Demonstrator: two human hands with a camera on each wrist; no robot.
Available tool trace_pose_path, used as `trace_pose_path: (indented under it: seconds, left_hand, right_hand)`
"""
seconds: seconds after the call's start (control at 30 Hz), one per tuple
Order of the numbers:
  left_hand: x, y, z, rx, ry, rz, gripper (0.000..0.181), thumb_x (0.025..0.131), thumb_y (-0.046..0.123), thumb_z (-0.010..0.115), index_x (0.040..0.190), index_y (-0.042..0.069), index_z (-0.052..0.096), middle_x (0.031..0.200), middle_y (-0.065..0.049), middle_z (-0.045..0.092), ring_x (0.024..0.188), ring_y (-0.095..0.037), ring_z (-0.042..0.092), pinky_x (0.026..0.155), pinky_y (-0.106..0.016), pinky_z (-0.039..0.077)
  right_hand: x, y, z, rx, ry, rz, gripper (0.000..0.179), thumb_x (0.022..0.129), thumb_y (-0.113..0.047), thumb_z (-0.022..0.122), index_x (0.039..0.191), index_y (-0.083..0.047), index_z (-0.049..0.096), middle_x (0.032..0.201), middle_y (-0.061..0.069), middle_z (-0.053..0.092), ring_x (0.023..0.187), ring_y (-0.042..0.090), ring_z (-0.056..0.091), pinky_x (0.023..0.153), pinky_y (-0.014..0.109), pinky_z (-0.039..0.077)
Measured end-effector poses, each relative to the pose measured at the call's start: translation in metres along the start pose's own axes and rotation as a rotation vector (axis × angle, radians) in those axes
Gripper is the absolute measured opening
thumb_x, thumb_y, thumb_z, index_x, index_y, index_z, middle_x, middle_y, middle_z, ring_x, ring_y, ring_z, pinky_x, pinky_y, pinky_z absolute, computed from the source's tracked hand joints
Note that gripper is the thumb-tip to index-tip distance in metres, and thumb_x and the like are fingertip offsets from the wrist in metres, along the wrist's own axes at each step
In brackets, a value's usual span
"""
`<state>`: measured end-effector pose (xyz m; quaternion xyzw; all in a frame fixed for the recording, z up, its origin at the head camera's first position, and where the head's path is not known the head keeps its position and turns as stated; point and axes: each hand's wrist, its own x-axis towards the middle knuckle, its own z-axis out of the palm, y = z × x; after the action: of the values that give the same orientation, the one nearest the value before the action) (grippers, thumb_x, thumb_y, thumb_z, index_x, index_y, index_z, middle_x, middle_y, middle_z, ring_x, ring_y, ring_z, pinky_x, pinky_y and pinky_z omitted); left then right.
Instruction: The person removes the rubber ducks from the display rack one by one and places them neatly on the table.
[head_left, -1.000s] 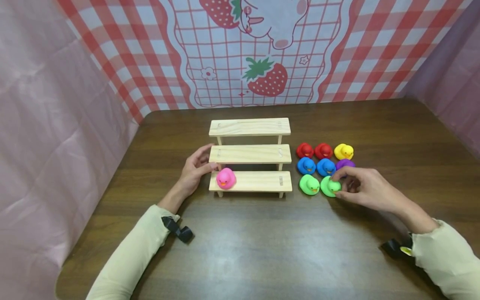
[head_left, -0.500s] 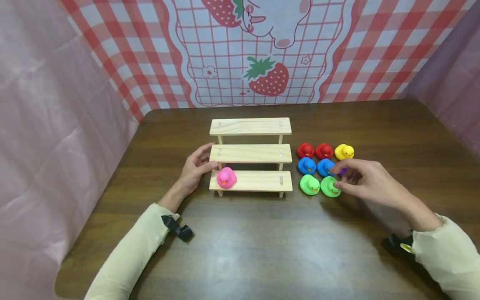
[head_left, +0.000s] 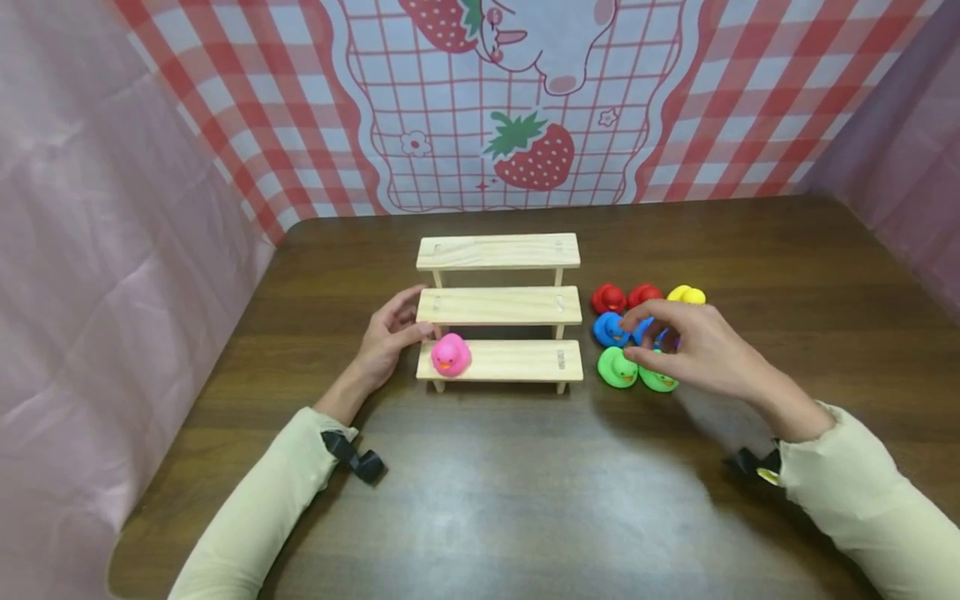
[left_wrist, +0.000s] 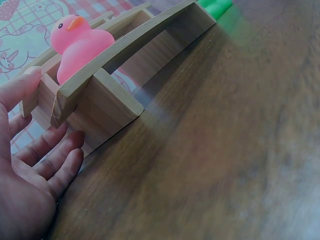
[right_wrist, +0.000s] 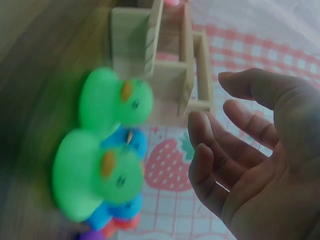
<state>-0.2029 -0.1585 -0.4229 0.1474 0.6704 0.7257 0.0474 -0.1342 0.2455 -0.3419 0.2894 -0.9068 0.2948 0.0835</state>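
Observation:
A three-tier wooden display stand [head_left: 498,360] stands mid-table. My left hand [head_left: 386,340] holds its left end, thumb and index finger either side of the middle tier's end. A pink rubber duck [head_left: 450,355] sits on the lowest tier, at the left. My right hand [head_left: 693,350] hovers over the rubber ducks to the right of the stand, thumb and fingers apart with nothing between them. Below it show two green ducks [right_wrist: 97,175], with two blue ducks [head_left: 610,330] behind. The purple duck [right_wrist: 91,235] is mostly hidden by the hand in the head view.
Two red ducks [head_left: 608,298] and a yellow duck [head_left: 686,295] form the back row. The brown wooden table [head_left: 480,492] reaches back to a red-and-white checked cloth [head_left: 285,108] with strawberries. A pink curtain [head_left: 90,250] hangs at the left.
My right hand has come off the right-hand green duck, lifted and shifted left over the ducks. The ducks stay in place. My left hand has kept its place at the stand.

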Motion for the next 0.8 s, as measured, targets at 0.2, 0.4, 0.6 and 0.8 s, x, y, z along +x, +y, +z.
trace_pose_path:
  seconds: [0.2, 0.4, 0.6, 0.8]
  left_hand:
    - [0.000, 0.001, 0.000, -0.009, 0.001, 0.002, 0.067, 0.087, -0.004, 0.058, 0.150, -0.006, 0.035, 0.101, 0.009, 0.070, 0.090, -0.007, 0.066, 0.082, -0.019, 0.052]
    - [0.000, 0.002, 0.001, -0.005, -0.001, -0.001, 0.067, 0.087, -0.004, 0.059, 0.150, -0.005, 0.036, 0.102, 0.010, 0.070, 0.091, -0.007, 0.066, 0.083, -0.019, 0.052]
    - [0.000, 0.002, 0.001, -0.012, -0.003, 0.000, 0.068, 0.087, -0.004, 0.058, 0.150, -0.005, 0.035, 0.102, 0.009, 0.070, 0.091, -0.007, 0.065, 0.082, -0.019, 0.052]
    - [0.000, 0.001, 0.000, -0.011, -0.007, -0.002, 0.068, 0.087, -0.003, 0.059, 0.150, -0.006, 0.035, 0.103, 0.009, 0.070, 0.092, -0.007, 0.066, 0.083, -0.020, 0.052]
  right_hand:
    - [0.017, -0.018, 0.010, 0.021, 0.009, -0.009, 0.027, 0.078, -0.010, 0.084, 0.100, -0.014, 0.069, 0.087, -0.003, 0.069, 0.071, -0.001, 0.059, 0.063, 0.020, 0.053]
    - [0.033, -0.028, 0.020, 0.080, 0.011, -0.069, 0.026, 0.079, -0.009, 0.083, 0.101, -0.010, 0.069, 0.086, -0.001, 0.071, 0.068, 0.000, 0.059, 0.061, 0.019, 0.053]
    - [0.044, -0.037, 0.027, 0.116, -0.010, -0.046, 0.023, 0.082, -0.012, 0.080, 0.102, -0.010, 0.069, 0.078, -0.004, 0.068, 0.067, 0.004, 0.058, 0.063, 0.021, 0.053]
    - [0.052, -0.046, 0.033, 0.155, -0.040, -0.001, 0.021, 0.084, -0.014, 0.079, 0.102, -0.010, 0.069, 0.082, -0.002, 0.072, 0.069, 0.005, 0.063, 0.063, 0.021, 0.053]
